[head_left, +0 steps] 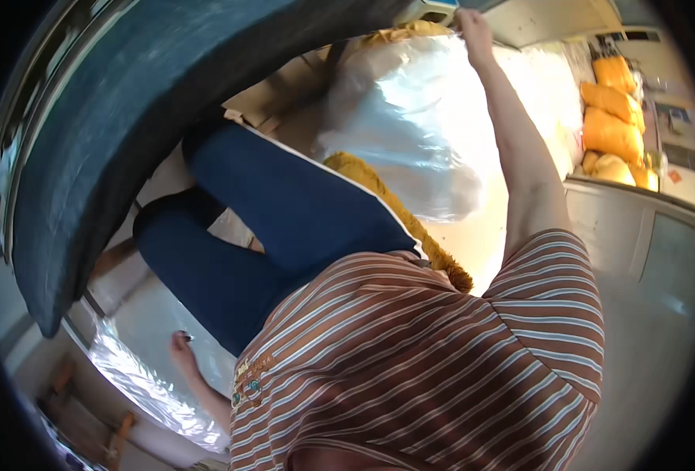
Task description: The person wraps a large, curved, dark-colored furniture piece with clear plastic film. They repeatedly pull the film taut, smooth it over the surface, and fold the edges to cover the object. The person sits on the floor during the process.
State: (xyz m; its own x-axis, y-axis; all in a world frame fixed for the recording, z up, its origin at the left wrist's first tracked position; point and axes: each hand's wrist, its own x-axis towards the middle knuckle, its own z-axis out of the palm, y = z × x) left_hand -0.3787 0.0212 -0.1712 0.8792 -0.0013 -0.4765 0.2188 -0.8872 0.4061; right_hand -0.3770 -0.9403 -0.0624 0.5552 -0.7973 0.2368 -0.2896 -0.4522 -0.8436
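Note:
My right hand (475,35) reaches far out at the top, its fingers closed at the upper edge of a large clear plastic bag (418,118). It looks to be gripping the plastic there, though the fingertips are small and partly washed out by light. Low at my left side, beside my thigh, my left hand (182,349) is closed on a small dark object (188,337), too small to name. Yellow-brown fabric (410,31) shows at the bag's top edge. A fluffy mustard-coloured piece (398,208) lies between my leg and the bag.
A dark blue-grey surface (151,102) with a thick edge curves over my knees. Part of a pale device (430,11) shows at the top. Stacked orange bundles (613,129) stand at the right beside a pale cabinet (614,220). Shiny plastic sheeting (147,392) lies at lower left.

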